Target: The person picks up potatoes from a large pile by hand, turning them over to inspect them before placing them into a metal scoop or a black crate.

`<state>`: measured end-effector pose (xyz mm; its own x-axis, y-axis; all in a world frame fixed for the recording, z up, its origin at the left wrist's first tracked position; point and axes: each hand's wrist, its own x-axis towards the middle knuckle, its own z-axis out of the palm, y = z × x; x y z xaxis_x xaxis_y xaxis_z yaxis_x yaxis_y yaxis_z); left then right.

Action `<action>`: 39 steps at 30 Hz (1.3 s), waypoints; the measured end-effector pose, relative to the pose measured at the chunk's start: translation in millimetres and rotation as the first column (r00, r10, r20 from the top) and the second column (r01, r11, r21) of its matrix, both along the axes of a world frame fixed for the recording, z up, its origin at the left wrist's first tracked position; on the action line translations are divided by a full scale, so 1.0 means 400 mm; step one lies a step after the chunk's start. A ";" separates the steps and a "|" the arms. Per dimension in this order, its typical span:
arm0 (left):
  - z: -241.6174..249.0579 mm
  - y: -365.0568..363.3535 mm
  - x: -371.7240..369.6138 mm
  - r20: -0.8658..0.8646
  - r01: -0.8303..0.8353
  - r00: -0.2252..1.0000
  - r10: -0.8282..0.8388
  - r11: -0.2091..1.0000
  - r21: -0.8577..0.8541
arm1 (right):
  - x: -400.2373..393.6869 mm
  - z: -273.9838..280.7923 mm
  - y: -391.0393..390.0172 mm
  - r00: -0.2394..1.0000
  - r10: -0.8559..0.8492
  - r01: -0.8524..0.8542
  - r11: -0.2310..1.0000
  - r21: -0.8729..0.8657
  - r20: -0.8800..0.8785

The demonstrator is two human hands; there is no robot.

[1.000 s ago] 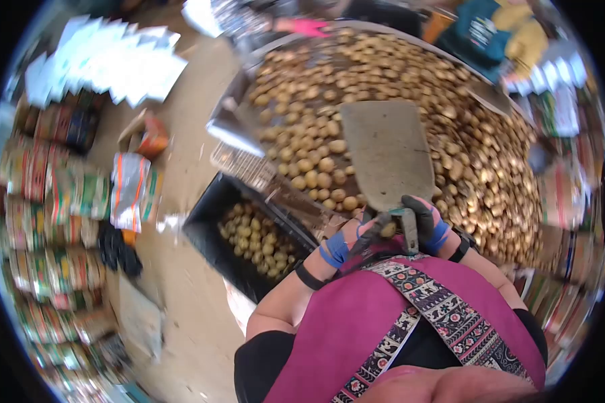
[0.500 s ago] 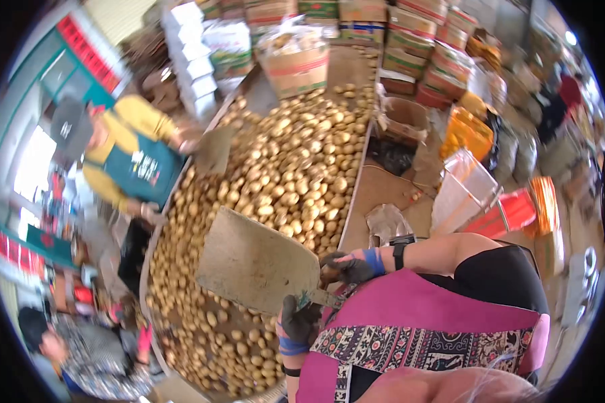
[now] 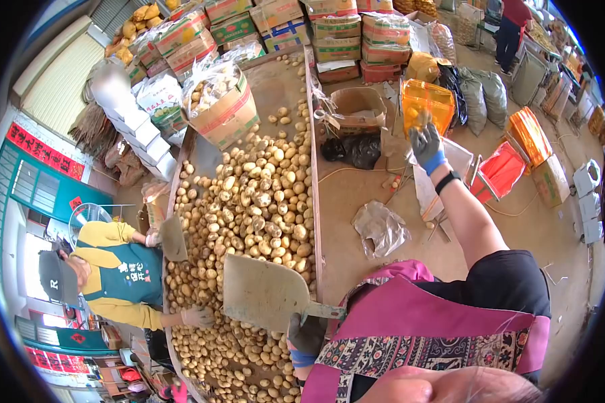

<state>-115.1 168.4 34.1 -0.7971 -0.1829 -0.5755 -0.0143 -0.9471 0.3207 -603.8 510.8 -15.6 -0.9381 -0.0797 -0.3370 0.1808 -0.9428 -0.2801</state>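
My left hand (image 3: 307, 334), in a dark glove with a blue cuff, is closed around the handle of a flat, worn shovel (image 3: 265, 292). The blade lies over a long bed of potatoes (image 3: 262, 201). My right hand (image 3: 426, 148), gloved likewise, reaches out to the right with its fingers apart. Just beyond its fingertips is a small brownish blur, too smeared to name. Behind that blur stands a frame holding an orange bag (image 3: 429, 102).
Across the potatoes, a co-worker in a teal apron (image 3: 129, 272) holds another scoop (image 3: 174, 238). A carton of potatoes (image 3: 223, 111) stands on the table's far end. An open carton (image 3: 358, 111), black plastic (image 3: 353, 150) and a red bag (image 3: 501, 169) are on my right.
My right hand has left the shovel and swung out to the right towards the orange bag. My left hand keeps the shovel. The view has turned right, and the co-worker's hand touches the potatoes.
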 end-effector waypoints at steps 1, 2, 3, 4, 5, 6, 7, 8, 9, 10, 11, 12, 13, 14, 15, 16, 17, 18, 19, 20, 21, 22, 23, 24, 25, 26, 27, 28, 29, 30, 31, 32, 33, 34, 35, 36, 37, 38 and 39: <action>0.012 0.020 -0.022 -0.001 -0.003 1.000 0.003 1.000 -0.001 | -0.064 -0.013 0.001 0.995 -0.046 0.044 0.999 0.029 0.084; 0.041 0.042 -0.048 -0.044 -0.030 0.999 0.029 1.000 -0.008 | -0.105 -0.025 -0.003 0.982 -0.089 0.080 0.995 0.062 0.168; 0.058 0.060 -0.075 -0.086 -0.063 0.994 0.061 0.998 -0.014 | -0.095 -0.015 -0.026 0.982 -0.077 0.068 0.996 0.060 0.171; 0.059 0.071 -0.092 -0.083 -0.084 0.993 0.082 0.996 -0.015 | -0.051 -0.022 -0.061 0.979 0.157 -0.139 0.980 0.140 -0.126; 0.060 0.078 -0.099 -0.033 -0.008 0.999 0.000 0.968 -0.251 | 0.001 -0.032 -0.099 0.830 0.404 -0.318 0.909 0.268 -0.384; 0.064 0.089 -0.098 0.046 0.062 0.998 -0.046 0.883 -0.465 | 0.039 -0.064 -0.128 0.808 0.542 -0.523 0.840 0.142 -0.231; 0.094 0.083 -0.121 0.101 0.062 0.994 -0.033 0.952 -0.298 | 0.087 -0.089 -0.187 0.708 0.702 -0.705 0.709 -0.013 -0.076; 0.124 0.083 -0.133 0.149 0.009 0.989 0.013 0.990 -0.141 | 0.178 -0.072 -0.243 0.608 0.792 -0.790 0.610 0.065 -0.056; 0.055 0.075 -0.102 0.021 0.025 1.000 -0.022 0.988 -0.153 | 0.280 -0.028 -0.284 0.479 0.877 -0.867 0.480 0.132 -0.038; -0.027 0.070 -0.087 0.110 0.133 0.990 -0.092 0.872 -0.471 | 0.356 -0.016 -0.324 0.302 0.951 -0.941 0.309 0.138 -0.072; 0.055 0.081 -0.115 0.020 0.170 0.983 -0.183 0.859 -0.483 | 0.426 -0.021 -0.360 0.123 0.986 -0.979 0.139 0.147 -0.110; 0.054 0.104 -0.147 -0.002 0.039 0.999 -0.041 0.976 -0.215 | 0.495 -0.037 -0.393 0.050 0.994 -0.985 0.066 0.159 -0.101; -0.003 0.119 -0.149 -0.124 0.037 0.990 -0.066 0.974 -0.223 | 0.550 -0.045 -0.414 -0.005 0.996 -0.983 0.011 0.182 -0.088; -0.064 0.114 -0.143 -0.010 0.206 0.975 -0.224 0.912 -0.355 | 0.585 -0.073 -0.420 -0.058 0.991 -0.890 0.004 0.456 -0.122; -0.011 0.124 -0.163 0.048 0.228 0.957 -0.286 0.642 -0.732 | 0.618 0.053 -0.438 -0.023 0.999 -0.951 -0.030 0.307 0.027; -0.004 0.116 -0.157 0.045 0.141 0.956 -0.291 0.321 -0.937 | 0.625 0.054 -0.460 -0.040 0.998 -0.979 -0.048 0.199 0.047; 0.001 0.105 -0.147 0.056 0.040 0.952 -0.302 -0.060 -0.997 | 0.631 0.049 -0.474 -0.043 0.997 -0.994 -0.050 0.099 0.066; 0.024 0.097 -0.116 0.040 0.022 0.960 -0.276 -0.067 -0.998 | 0.621 0.011 -0.475 -0.068 0.996 -0.990 -0.075 0.119 0.060; 0.060 0.091 -0.063 0.016 0.067 0.967 -0.255 0.192 -0.979 | 0.592 -0.056 -0.465 -0.062 0.995 -0.958 -0.082 0.276 0.078; 0.078 0.086 -0.015 -0.006 0.102 0.972 -0.235 0.443 -0.891 | 0.565 -0.122 -0.452 -0.050 0.994 -0.901 -0.086 0.424 0.095; -0.058 0.033 0.078 0.141 0.346 0.927 -0.348 0.647 -0.680 | 0.561 -0.180 -0.437 -0.057 0.994 -0.892 -0.095 0.442 0.098; -0.050 0.005 0.147 0.357 0.430 0.903 -0.240 0.560 -0.708 | 0.533 -0.238 -0.411 -0.002 0.995 -0.865 -0.053 0.499 0.103; 0.007 -0.026 0.210 0.594 0.579 0.803 -0.054 0.305 -0.756 | 0.509 -0.279 -0.400 0.054 0.993 -0.830 -0.011 0.557 0.101; 0.007 -0.049 0.270 0.783 0.703 0.617 0.085 0.388 -0.596 | 0.500 -0.289 -0.404 0.111 0.989 -0.791 0.029 0.612 0.097; -0.055 -0.076 0.348 0.842 0.753 0.506 0.190 0.378 -0.538 | 0.522 -0.240 -0.412 0.107 0.989 -0.780 0.018 0.625 0.104; -0.118 -0.098 0.413 0.877 0.798 0.382 0.291 0.375 -0.472 | 0.581 -0.119 -0.428 0.087 0.990 -0.828 0.007 0.561 0.116; -0.127 -0.111 0.446 0.874 0.790 0.395 0.282 0.381 -0.480 | 0.622 -0.051 -0.444 0.068 0.990 -0.871 -0.003 0.491 0.127; -0.149 -0.135 0.489 0.881 0.877 0.354 0.314 0.215 -0.429 | 0.654 -0.055 -0.467 0.074 0.988 -0.861 -0.004 0.508 0.134; -0.154 -0.143 0.506 0.884 0.936 0.310 0.350 0.051 -0.349 | 0.673 -0.044 -0.483 0.082 0.971 -0.894 -0.028 0.448 0.223; -0.169 -0.157 0.499 0.908 0.935 0.329 0.259 0.047 -0.352 | 0.694 -0.035 -0.498 0.087 0.946 -0.922 -0.042 0.384 0.313; -0.180 -0.171 0.489 0.908 0.931 0.340 0.244 0.049 -0.362 | 0.717 -0.024 -0.512 0.094 0.941 -0.918 -0.045 0.394 0.326; -0.167 -0.187 0.472 0.938 0.956 0.290 0.191 -0.012 -0.293 | 0.764 0.015 -0.541 0.093 0.946 -0.918 -0.039 0.393 0.310; -0.165 -0.206 0.468 0.961 0.970 0.238 0.141 -0.081 -0.229 | 0.796 0.039 -0.555 0.094 0.950 -0.918 -0.033 0.395 0.297; -0.181 -0.226 0.480 0.954 0.964 0.247 0.168 -0.145 -0.224 | 0.786 0.005 -0.537 0.106 0.944 -0.912 -0.033 0.409 0.312; -0.206 -0.262 0.511 0.950 0.957 0.271 0.157 -0.150 -0.248 | 0.766 -0.071 -0.515 0.142 0.953 -0.835 -0.030 0.550 0.267; -0.216 -0.293 0.534 0.944 0.967 0.252 0.215 -0.102 -0.235 | 0.745 -0.100 -0.503 0.162 0.961 -0.741 -0.032 0.670 0.224; -0.232 -0.325 0.568 0.936 0.974 0.228 0.267 -0.053 -0.222 | 0.760 -0.075 -0.507 0.169 0.956 -0.732 -0.042 0.680 0.242; -0.254 -0.360 0.617 0.942 0.990 0.141 0.305 -0.030 -0.138 | 0.802 -0.012 -0.532 0.190 0.940 -0.755 -0.045 0.655 0.285; -0.275 -0.395 0.675 0.939 0.999 0.050 0.339 -0.005 -0.051 | 0.831 0.037 -0.549 0.209 0.920 -0.777 -0.048 0.627 0.330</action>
